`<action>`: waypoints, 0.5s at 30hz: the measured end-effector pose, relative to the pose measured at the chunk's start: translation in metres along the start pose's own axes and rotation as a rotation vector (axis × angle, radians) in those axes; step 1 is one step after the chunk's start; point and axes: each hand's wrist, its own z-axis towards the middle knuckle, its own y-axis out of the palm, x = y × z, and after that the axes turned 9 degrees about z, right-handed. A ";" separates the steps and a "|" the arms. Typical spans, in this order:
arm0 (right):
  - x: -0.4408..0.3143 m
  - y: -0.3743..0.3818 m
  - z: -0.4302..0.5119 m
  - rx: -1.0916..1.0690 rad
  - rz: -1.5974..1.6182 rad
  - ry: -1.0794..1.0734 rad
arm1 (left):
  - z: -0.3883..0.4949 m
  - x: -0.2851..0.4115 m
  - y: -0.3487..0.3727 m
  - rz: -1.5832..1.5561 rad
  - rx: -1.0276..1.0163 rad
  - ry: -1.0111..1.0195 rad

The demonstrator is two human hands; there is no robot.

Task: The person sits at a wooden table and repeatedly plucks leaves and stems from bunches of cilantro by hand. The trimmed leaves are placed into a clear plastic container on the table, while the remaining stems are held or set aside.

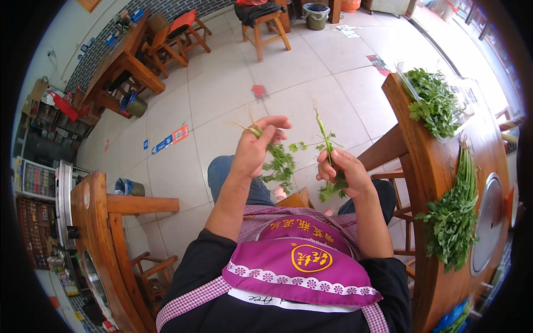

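My left hand grips several sprigs of a leafy herb that looks like coriander, the pale roots pointing up and away and the leaves hanging below. In my right hand is a single coriander sprig, held by its lower stem with the thin root end upward. Some of its leaves hang beneath my fingers. The two hands are apart, above my lap and the purple apron.
To the right, a wooden table bears a clear container of leafy herbs, a bundle of coriander and a round metal plate. Another wooden table stands left. Bins and stools are on the tiled floor.
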 end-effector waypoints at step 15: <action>0.002 0.020 0.007 -0.056 -0.414 0.161 | 0.000 0.002 0.020 -0.372 -0.594 -0.085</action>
